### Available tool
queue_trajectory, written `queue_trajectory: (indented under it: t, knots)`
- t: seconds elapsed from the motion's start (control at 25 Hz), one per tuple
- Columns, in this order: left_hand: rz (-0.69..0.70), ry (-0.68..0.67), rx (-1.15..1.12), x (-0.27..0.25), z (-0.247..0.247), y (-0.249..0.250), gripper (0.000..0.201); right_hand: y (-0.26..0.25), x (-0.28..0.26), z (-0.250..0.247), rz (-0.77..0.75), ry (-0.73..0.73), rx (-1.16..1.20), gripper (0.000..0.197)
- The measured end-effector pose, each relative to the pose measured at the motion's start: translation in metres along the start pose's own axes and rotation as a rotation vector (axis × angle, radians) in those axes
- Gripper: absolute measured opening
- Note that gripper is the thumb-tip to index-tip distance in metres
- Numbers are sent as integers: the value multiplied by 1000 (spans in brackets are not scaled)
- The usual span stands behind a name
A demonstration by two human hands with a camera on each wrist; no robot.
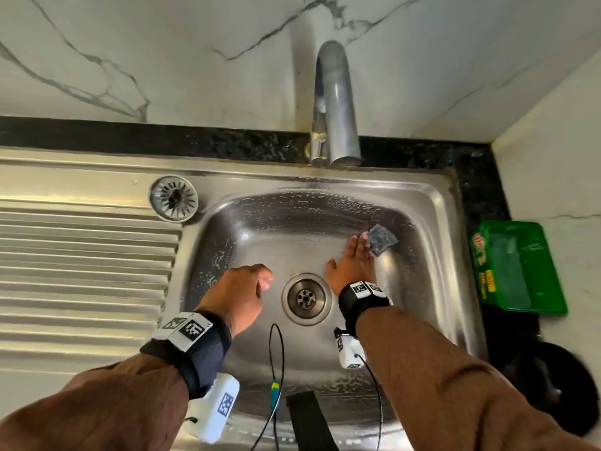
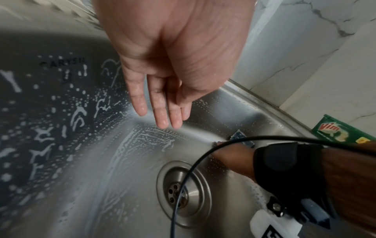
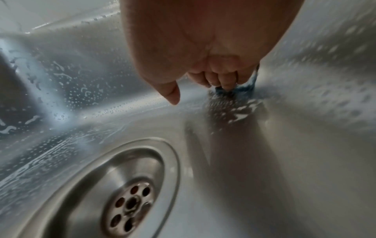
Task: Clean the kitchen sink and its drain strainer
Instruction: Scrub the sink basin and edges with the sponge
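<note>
Soapy stainless-steel sink basin (image 1: 286, 222), round open drain hole (image 1: 306, 297) at centre.
Round slotted steel drain strainer (image 1: 174, 198): out of the drain, lying on the sink rim at 10 o'clock.
Right hand (image 1: 353, 265): at 2 o'clock, flat fingers pressing a blue-grey scrub pad (image 1: 382, 239) against the basin wall, thumb apart.
Left hand (image 1: 239, 294): at 9 o'clock, fingers relaxed, holding nothing.
Green rectangular soap tub (image 1: 520, 265): on the counter, 3 o'clock.

The right hand (image 3: 203, 40) hides most of the blurred scrub pad (image 3: 249, 87) under its fingers (image 3: 225, 80); the green box (image 2: 343, 133) runs off-frame.
</note>
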State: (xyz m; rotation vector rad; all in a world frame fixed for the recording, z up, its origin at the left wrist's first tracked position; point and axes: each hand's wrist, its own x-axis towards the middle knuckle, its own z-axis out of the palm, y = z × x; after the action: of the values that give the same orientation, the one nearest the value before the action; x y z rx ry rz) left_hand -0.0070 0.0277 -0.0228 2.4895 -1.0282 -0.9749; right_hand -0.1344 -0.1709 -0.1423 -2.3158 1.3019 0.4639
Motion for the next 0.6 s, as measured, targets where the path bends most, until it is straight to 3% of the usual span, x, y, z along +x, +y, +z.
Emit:
queue_trajectory:
  t: [0.08,0.12,0.2,0.28,0.32,0.36,0.48,0.6]
  knots:
    - [-47,11,-18,-3,-4,-8,47,-23,-3,17,-68,-22,-12,81]
    - [-64,17,-21,-4,-7,-13,47,-38,-10,27,-201,-30,-33,79]
    - [-94,32,-15,-4,-11,-22,47,-65,-37,53,-603,-154,-99,69]
    - [-116,48,-35,-4,-14,-30,47,-72,-69,75,-1043,-319,-313,48]
    - [-127,53,-56,-5,-14,-32,49,-71,-71,70,-1175,-337,-380,35]
    - [-135,57,-74,-6,-14,-34,51,-73,-66,57,-1217,-297,-392,28]
    - [-107,57,-52,-11,-13,-33,50,-70,-31,26,-990,-109,-231,35]
    - [-49,42,10,-21,-16,-36,49,-77,-29,37,-1019,-125,-313,58]
